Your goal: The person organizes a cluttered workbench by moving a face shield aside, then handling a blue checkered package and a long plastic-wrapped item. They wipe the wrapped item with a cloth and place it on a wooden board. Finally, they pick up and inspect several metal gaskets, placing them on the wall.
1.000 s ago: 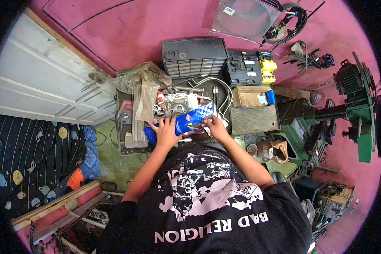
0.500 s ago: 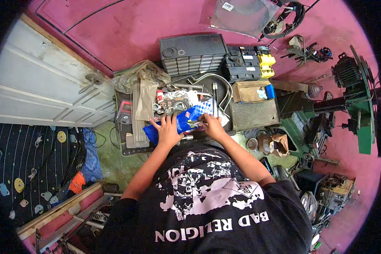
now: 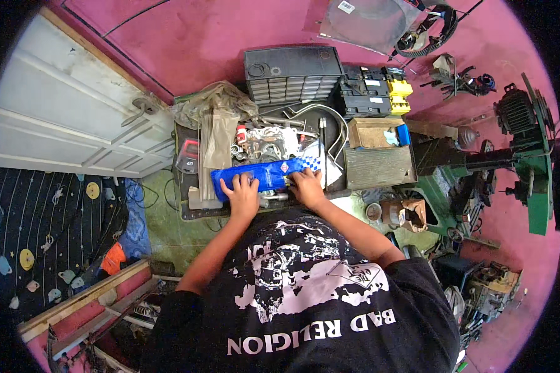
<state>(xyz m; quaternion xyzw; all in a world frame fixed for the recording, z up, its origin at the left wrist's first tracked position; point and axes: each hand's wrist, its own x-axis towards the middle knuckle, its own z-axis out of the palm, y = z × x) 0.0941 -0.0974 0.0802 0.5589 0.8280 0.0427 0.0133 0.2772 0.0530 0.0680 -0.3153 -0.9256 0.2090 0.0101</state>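
Pink floor surrounds a cluttered dark tray (image 3: 190, 214) packed with metal parts and tubing. Across its near edge lies a long blue package (image 3: 264, 175) (one end checkered white), and both hands press on it: the left hand (image 3: 242, 194) flat with fingers spread on its left half, the right hand (image 3: 306, 185) curled over its right end, grasping it. Beyond sits a grey drawer cabinet (image 3: 292, 73); to the right, a wooden box (image 3: 379, 165) and a green machine (image 3: 538, 180).
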